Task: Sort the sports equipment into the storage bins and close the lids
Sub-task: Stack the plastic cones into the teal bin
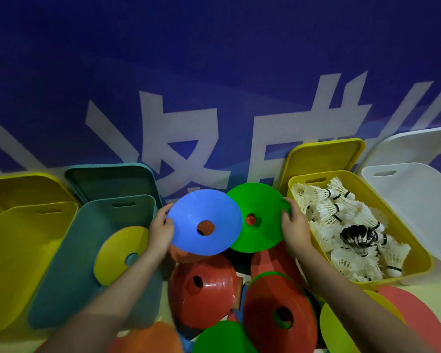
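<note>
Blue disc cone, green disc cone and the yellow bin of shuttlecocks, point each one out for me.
blue disc cone (189, 220), head view, upper face left of its hole
green disc cone (265, 217), head view, face right of its hole
yellow bin of shuttlecocks (323, 250), head view, near left wall

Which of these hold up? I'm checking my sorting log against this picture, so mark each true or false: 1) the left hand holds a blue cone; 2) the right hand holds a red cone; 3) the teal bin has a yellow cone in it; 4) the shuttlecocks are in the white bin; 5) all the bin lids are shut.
1) True: the left hand grips the blue cone at its rim.
2) False: the right hand holds a green cone.
3) True: a yellow cone lies inside the teal bin.
4) False: the shuttlecocks fill the yellow bin on the right; no contents show in the white bin.
5) False: the bins in view stand open, their lids off and propped behind them.
</note>
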Action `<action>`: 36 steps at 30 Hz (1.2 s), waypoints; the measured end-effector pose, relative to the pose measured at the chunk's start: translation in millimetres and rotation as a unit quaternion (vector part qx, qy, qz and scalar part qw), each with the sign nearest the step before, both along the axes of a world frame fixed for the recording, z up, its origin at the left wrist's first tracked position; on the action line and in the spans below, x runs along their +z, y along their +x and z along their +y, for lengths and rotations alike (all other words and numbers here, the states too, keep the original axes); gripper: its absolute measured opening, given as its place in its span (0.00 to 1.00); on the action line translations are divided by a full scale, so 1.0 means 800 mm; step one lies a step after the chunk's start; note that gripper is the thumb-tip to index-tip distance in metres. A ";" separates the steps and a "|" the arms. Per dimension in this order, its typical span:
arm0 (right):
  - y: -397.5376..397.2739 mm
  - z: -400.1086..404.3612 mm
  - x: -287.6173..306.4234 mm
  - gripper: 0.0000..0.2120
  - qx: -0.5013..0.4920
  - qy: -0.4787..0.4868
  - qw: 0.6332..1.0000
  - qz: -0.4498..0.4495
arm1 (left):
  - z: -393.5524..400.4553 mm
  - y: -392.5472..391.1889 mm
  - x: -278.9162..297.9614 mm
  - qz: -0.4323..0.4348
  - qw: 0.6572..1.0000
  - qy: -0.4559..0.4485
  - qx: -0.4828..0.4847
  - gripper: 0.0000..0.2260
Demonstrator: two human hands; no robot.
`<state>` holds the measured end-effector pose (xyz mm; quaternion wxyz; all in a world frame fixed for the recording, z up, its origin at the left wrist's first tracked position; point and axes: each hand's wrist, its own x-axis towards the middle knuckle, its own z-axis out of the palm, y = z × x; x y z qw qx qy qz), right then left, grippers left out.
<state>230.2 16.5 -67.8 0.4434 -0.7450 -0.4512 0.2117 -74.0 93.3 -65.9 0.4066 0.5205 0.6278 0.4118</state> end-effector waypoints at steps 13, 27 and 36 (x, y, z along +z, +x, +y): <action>-0.152 -0.012 0.066 0.21 0.057 0.065 0.995 0.045 | -0.031 -0.215 0.091 -0.004 0.991 0.082 0.107 0.18; -0.316 0.026 0.027 0.22 -0.024 0.015 0.993 0.118 | 0.004 -0.301 -0.010 0.187 0.980 0.060 -0.036 0.17; -0.366 0.032 0.032 0.28 0.021 -0.017 0.999 0.037 | 0.007 -0.297 -0.043 0.417 0.889 0.000 -0.187 0.34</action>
